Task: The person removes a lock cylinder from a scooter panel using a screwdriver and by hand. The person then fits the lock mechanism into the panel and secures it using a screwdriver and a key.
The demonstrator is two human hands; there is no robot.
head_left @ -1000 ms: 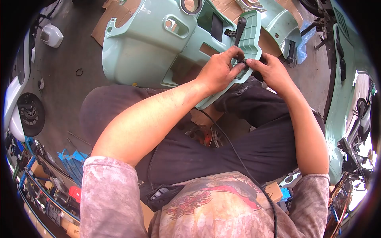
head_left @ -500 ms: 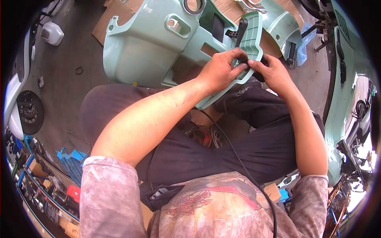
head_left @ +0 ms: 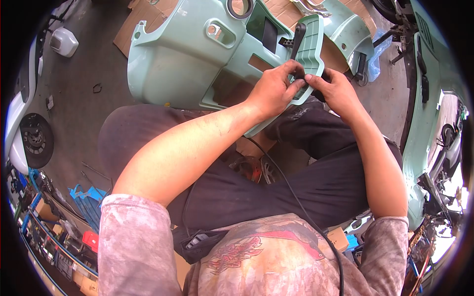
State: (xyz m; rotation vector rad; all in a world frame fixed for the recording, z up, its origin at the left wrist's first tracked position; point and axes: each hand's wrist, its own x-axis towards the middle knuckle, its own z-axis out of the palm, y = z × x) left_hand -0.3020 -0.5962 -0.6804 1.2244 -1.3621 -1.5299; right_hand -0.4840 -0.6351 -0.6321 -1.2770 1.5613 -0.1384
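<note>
A mint-green plastic body panel (head_left: 177, 59), like a scooter's, lies before my knees, with a round ringed hole and several cut-outs. At its right end a ribbed green flap (head_left: 312, 42) stands up, and a black lever-like piece (head_left: 298, 40) rests against its inner side. My left hand (head_left: 277, 90) is closed in a pinch inside the flap's lower part; whatever is between its fingertips is hidden. My right hand (head_left: 338, 92) grips the flap's outer edge, thumb on the rim and fingers behind it. Both thumbs nearly meet.
Cardboard (head_left: 140, 24) lies under the panel, with another green panel (head_left: 345, 34) and blue plastic wrap (head_left: 379, 56) at upper right. A black cable (head_left: 291, 190) crosses my lap. A wheel (head_left: 37, 140) and shelving stand left; a long green body part (head_left: 427, 113) is at right.
Both hands and the ribbed flap have shifted very slightly left in view. The grips look the same.
</note>
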